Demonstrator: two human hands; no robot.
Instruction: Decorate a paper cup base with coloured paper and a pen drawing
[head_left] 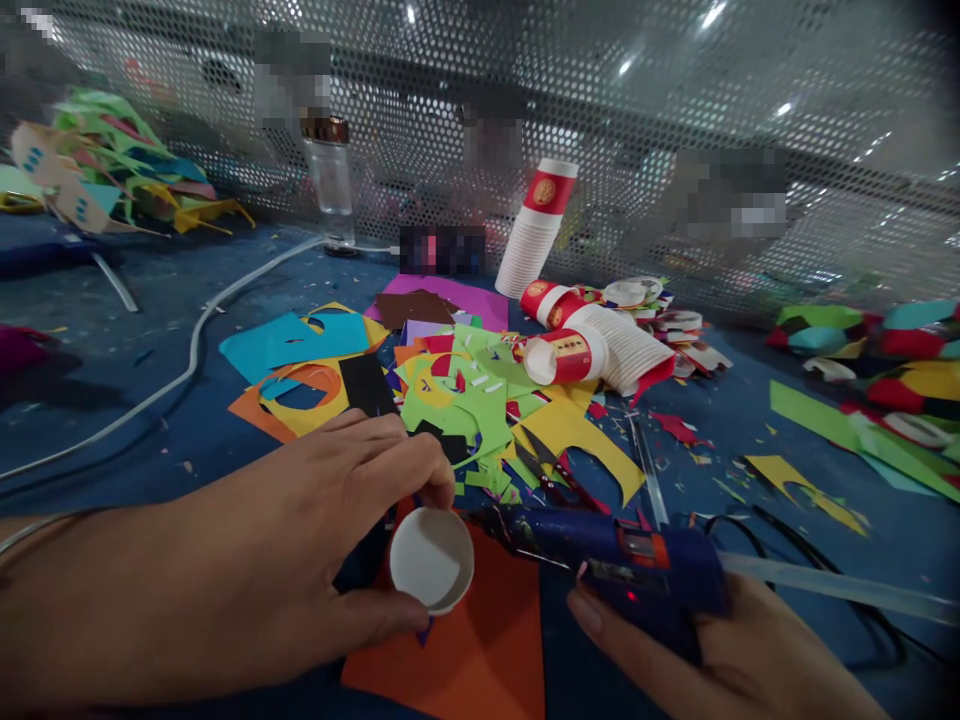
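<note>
Between the thumb and fingers of my left hand [375, 540] is a shallow white paper cup piece [433, 560], its round face toward me. My right hand [720, 650] grips a dark blue hot glue gun [615, 560] with a small red light lit. The gun's nozzle points left, close to the cup piece's upper right rim; whether they touch I cannot tell. A clear glue stick [832, 583] sticks out of the gun's back. Under the cup piece lies an orange paper sheet [487, 640]. Scissors [551, 470] rest among paper scraps just beyond the nozzle.
Coloured paper scraps [457, 390] cover the middle of the blue table. Stacked paper cups [536, 230] stand behind, others [607, 345] lie tipped over. A bottle [330, 185] stands by the perforated metal screen [420, 110]. A white cable [199, 340] crosses the left. Paper crafts [892, 350] sit right.
</note>
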